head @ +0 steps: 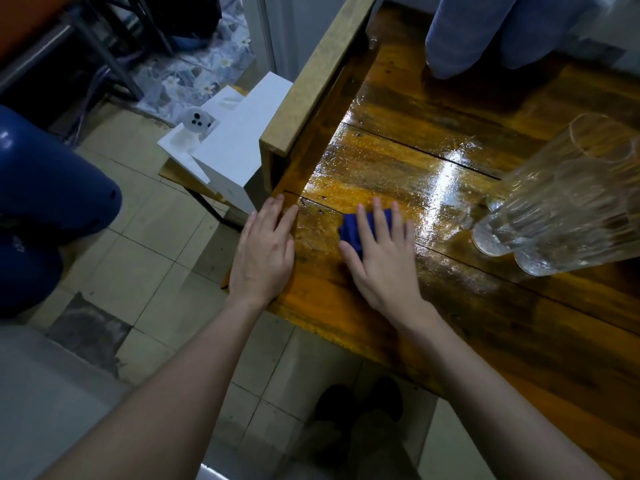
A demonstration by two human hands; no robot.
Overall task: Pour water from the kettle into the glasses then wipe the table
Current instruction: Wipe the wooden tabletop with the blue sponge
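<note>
Here, right hand [379, 258] flat, fingers spread, pressing blue cloth [349, 230] near table's [519, 341] left edge. Left hand [265, 251] flat, empty, at corner. Cloth soft, light, likely damp: palm pressure suffices. Glasses [561, 202] near right edge: fragile, probably slippery on wet wood.

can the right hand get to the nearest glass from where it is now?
Probably yes. The right hand lies flat on the blue cloth, and the wet table between it and the nearest glass shows nothing in the way. It would have to leave the cloth first.
</note>
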